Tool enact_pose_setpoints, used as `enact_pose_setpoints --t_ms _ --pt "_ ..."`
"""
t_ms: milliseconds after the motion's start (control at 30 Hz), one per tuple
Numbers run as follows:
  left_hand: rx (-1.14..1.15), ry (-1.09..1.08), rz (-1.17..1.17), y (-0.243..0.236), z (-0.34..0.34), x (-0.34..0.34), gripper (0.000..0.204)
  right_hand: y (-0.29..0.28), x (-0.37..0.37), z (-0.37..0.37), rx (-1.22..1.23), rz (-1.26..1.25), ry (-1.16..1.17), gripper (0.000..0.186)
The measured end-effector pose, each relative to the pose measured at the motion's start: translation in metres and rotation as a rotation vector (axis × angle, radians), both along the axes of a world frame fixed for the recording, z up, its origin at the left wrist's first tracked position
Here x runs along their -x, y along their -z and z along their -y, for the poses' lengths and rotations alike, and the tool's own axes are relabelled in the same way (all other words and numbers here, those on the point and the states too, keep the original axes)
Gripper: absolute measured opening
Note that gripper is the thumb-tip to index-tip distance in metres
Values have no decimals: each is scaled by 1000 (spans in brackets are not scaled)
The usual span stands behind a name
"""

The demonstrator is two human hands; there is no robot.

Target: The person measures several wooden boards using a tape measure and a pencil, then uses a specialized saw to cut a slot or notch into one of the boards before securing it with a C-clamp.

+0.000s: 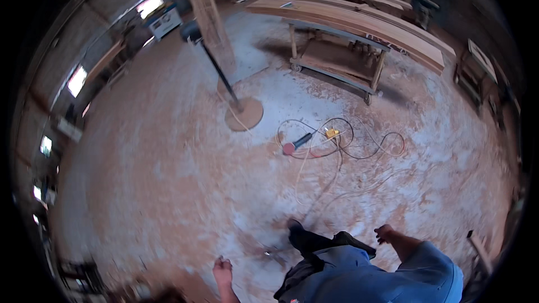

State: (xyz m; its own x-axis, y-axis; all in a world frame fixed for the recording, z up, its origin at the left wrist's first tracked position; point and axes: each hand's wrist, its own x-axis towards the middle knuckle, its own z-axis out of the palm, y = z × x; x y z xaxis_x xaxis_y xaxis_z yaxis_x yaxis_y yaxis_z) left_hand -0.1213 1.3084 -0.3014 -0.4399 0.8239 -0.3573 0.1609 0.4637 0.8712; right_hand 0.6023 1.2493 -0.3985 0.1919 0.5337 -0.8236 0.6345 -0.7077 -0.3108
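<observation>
My left hand (223, 271) hangs over the dusty floor at the lower middle, its fingers curled in and no object visible in them. My right hand (384, 234), below a blue sleeve (432, 264), is held out beside my body with its fingers loosely bent and partly apart; I see nothing in it. Both hands are away from any object. Ahead on the floor lies a dark hand-held power tool (298, 143) with a round red disc at one end. Next to it is a yellow block (332, 133) amid looped cables (353, 151).
A wheeled wooden cart (337, 59) carries long planks (359, 19) at the far right. A black pole stand (216, 70) on a round base (244, 115) stands left of it, near upright boards (208, 17). A white-and-blue machine (163, 21) stands by the left wall.
</observation>
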Motion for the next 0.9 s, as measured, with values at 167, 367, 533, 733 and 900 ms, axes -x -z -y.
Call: enact_pose_setpoints --t_ms 167,367,533,733,900 --pt "243 -117 235 -36 -148 70 31 -60 147 -247 -119 -198 392 41" --pt "171 253 4 -27 -447 180 17 -73 187 -431 -367 -161 680 37" --pt "-73 238 128 -88 -762 144 9 -36 246 -419 -132 -105 1173 35" --pt "-200 273 407 -127 -1053 82 8 -17 394 -430 22 -137 1543 31" --pt "-46 496 326 -86 -1233 24 3 1 462 -530 -200 -177 1743 33"
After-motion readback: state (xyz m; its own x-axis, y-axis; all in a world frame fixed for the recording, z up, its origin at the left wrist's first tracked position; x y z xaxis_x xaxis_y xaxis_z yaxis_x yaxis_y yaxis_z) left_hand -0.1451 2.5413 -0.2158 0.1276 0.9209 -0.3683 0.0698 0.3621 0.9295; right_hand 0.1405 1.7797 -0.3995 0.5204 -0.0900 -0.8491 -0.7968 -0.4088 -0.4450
